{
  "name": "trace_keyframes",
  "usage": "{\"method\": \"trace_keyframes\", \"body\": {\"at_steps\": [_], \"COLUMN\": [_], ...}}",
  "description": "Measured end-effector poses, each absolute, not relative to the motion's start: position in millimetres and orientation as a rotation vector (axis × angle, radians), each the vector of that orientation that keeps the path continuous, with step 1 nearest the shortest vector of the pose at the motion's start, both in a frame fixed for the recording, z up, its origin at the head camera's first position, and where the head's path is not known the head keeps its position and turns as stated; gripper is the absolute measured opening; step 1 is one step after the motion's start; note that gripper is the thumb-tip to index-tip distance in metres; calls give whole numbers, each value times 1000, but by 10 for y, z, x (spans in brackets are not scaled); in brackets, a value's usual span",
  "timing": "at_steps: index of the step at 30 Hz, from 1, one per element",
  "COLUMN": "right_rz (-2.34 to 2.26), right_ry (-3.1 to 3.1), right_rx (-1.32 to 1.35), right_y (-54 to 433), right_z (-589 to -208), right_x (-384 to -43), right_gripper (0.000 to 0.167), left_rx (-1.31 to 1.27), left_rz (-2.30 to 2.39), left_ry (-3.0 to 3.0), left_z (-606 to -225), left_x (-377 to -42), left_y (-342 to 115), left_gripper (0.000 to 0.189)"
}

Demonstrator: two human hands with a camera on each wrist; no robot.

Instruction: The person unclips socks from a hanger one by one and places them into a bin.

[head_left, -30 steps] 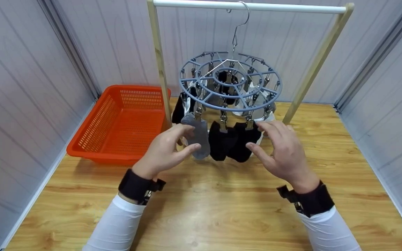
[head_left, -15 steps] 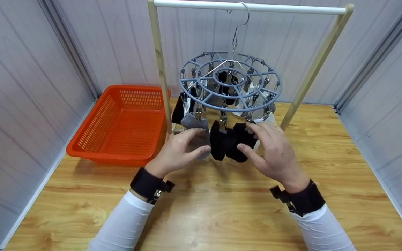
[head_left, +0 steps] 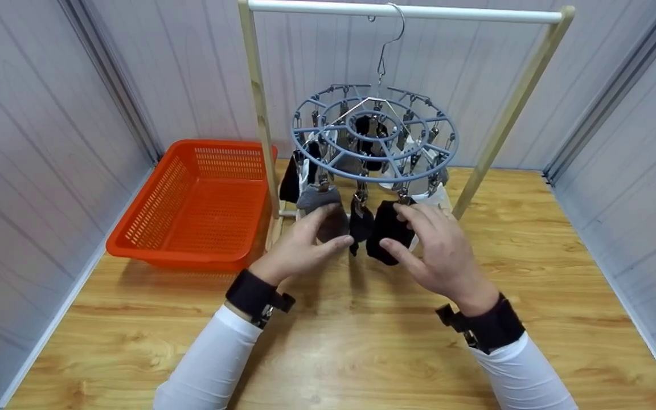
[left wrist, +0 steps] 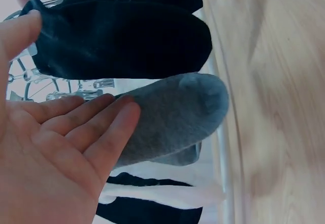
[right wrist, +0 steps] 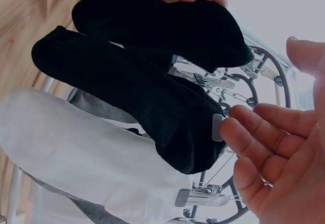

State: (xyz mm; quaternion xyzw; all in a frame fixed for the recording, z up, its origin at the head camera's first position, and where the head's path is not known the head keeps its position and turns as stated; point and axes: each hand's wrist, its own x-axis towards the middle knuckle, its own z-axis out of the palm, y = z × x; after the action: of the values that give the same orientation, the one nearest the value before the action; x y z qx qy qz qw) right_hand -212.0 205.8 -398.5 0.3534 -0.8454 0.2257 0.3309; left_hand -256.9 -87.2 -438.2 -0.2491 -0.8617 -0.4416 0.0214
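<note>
A round blue-grey clip hanger bears several clipped socks. At its front left hangs a grey sock; two black socks hang beside it, a middle one and a right one. My left hand has its fingers extended against the grey sock. In the left wrist view its thumb touches the nearer black sock close to the clipped end. My right hand is at the right black sock, fingertips beside its metal clip, fingers loosely bent and not gripping.
An orange basket stands on the wooden surface at left. The hanger hooks over a white bar between wooden posts, the right post behind my right hand. A white sock hangs next to the right black one.
My left hand has moved right, across the grey sock to the middle black sock, which now hangs turned edge-on and apart from the right one. My right hand has shifted slightly left.
</note>
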Motion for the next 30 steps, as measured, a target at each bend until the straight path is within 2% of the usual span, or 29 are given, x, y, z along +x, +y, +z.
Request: {"method": "trace_keyframes", "body": {"at_steps": [6, 12, 30], "right_rz": [586, 583, 621], "right_ry": [-2223, -2227, -2317], "right_rx": [928, 915, 897], "right_y": [2037, 2008, 1740], "right_z": [-3998, -4015, -3977], "right_x": [-2118, -2120, -2170], "right_gripper": [62, 61, 62], "left_rx": [-751, -751, -860], "left_rz": [-1479, -1604, -1860], "left_ry": [-2663, -2616, -2471], "left_z": [-4437, -4476, -4531], "left_x": [-2611, -2627, -2640], "left_y": [-809, -758, -831], "left_gripper": [91, 92, 47]}}
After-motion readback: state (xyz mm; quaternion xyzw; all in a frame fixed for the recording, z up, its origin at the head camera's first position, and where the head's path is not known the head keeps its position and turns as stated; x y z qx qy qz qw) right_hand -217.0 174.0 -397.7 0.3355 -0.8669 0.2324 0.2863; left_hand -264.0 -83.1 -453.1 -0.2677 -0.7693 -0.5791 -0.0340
